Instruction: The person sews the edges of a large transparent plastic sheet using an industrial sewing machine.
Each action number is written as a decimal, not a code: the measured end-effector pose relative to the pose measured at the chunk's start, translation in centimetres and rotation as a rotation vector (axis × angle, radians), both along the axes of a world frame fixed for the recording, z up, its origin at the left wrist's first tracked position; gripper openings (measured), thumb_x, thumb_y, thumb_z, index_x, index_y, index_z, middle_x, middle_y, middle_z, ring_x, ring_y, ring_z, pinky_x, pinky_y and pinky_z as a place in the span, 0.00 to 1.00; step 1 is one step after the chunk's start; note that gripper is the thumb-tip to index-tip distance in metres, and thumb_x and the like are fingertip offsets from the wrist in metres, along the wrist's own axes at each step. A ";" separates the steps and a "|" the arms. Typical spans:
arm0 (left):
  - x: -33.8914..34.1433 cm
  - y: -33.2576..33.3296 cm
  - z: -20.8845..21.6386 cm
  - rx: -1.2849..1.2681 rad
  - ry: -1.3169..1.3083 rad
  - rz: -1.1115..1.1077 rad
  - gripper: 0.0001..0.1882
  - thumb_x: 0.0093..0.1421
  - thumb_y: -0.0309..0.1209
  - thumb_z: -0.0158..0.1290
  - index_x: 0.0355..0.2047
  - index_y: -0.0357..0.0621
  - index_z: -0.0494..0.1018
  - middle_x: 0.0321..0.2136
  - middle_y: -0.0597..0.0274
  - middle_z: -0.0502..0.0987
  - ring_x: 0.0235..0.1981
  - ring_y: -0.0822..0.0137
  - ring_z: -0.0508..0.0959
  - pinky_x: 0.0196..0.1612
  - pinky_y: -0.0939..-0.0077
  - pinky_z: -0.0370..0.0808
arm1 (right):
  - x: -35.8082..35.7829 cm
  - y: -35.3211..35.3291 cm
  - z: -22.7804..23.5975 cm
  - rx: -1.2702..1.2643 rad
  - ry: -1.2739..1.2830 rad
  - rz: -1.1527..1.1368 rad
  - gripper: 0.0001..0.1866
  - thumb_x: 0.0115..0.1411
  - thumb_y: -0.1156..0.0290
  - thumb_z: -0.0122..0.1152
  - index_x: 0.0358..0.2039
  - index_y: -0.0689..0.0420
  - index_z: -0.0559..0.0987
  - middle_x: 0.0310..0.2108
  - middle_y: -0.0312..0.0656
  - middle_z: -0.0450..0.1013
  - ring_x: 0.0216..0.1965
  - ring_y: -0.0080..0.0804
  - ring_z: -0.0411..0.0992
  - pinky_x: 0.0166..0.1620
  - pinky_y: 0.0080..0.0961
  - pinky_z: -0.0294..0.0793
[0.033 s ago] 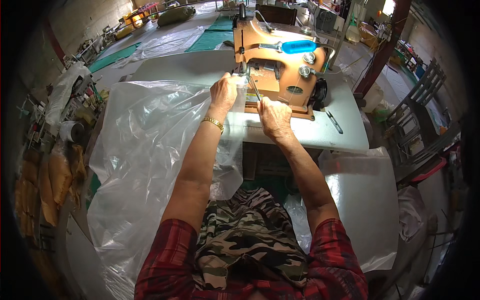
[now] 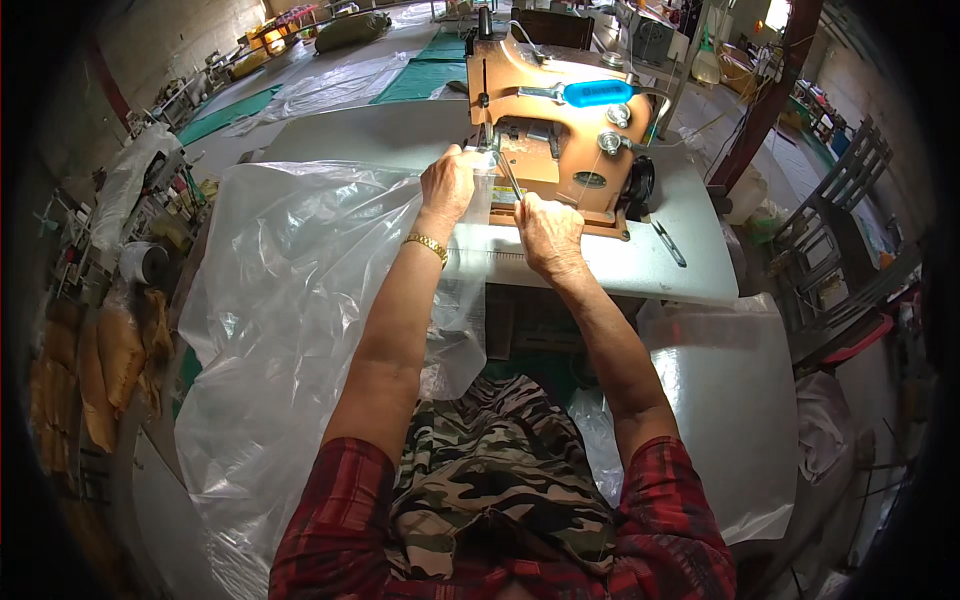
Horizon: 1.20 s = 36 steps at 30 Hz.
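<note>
An orange sewing machine (image 2: 572, 185) stands on the pale table, lit brightly around its needle. My left hand (image 2: 447, 188) is closed on the upper right edge of a clear plastic sheet (image 2: 300, 260), close to the presser foot. The sheet spreads left over the table and hangs down past its front edge. In my closed right hand (image 2: 550, 235) is a pair of slim metal tweezers (image 2: 510, 175), tips pointing up and left at the needle area. Glare and my fingers hide exactly what the tips touch.
A slim metal tool (image 2: 668, 244) lies on the table (image 2: 700, 265) right of the machine. Another pale sheet (image 2: 725, 420) hangs below the table at the right. A dark wooden chair (image 2: 840, 225) stands farther right. Brown wrapped bundles (image 2: 120, 355) are at the far left.
</note>
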State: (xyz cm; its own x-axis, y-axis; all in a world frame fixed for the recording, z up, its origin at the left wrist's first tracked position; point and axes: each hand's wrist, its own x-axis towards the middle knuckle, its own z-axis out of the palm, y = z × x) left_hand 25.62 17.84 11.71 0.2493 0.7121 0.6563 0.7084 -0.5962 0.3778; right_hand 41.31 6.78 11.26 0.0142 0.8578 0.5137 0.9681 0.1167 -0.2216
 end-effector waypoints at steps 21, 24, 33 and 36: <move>-1.5 -0.5 0.8 0.298 0.192 -0.001 0.14 0.58 0.23 0.51 0.42 0.50 0.80 0.35 0.58 0.73 0.39 0.53 0.76 0.42 0.60 0.74 | -2.2 4.1 1.5 -0.029 0.061 -0.059 0.09 0.57 0.75 0.57 0.39 0.59 0.73 0.28 0.51 0.78 0.32 0.48 0.80 0.36 0.41 0.78; -1.1 -1.3 0.8 0.356 0.252 0.038 0.14 0.56 0.22 0.52 0.42 0.49 0.79 0.38 0.61 0.72 0.42 0.56 0.74 0.46 0.61 0.72 | -2.2 4.3 1.6 -0.027 0.088 -0.052 0.09 0.58 0.74 0.55 0.40 0.57 0.73 0.28 0.50 0.79 0.32 0.49 0.79 0.36 0.43 0.78; -0.9 -3.8 0.3 0.391 0.471 0.014 0.14 0.57 0.27 0.49 0.44 0.45 0.76 0.42 0.59 0.72 0.46 0.59 0.71 0.47 0.63 0.70 | -1.0 5.4 1.2 0.086 0.071 0.015 0.08 0.59 0.72 0.54 0.39 0.56 0.75 0.26 0.50 0.78 0.33 0.50 0.79 0.37 0.45 0.77; -1.0 -4.5 0.1 0.381 0.498 0.029 0.15 0.58 0.27 0.49 0.46 0.43 0.76 0.43 0.58 0.73 0.46 0.59 0.71 0.48 0.63 0.70 | -0.4 5.1 1.9 0.099 0.032 0.071 0.08 0.59 0.70 0.53 0.38 0.57 0.76 0.27 0.51 0.78 0.33 0.49 0.79 0.38 0.43 0.77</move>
State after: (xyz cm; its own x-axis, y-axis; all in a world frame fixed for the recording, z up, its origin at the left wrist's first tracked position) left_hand 24.59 13.36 11.83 0.5741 0.4625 0.6756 0.7630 -0.6015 -0.2366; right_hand 40.90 11.87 13.16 -0.0271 0.8023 0.5964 0.9492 0.2078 -0.2364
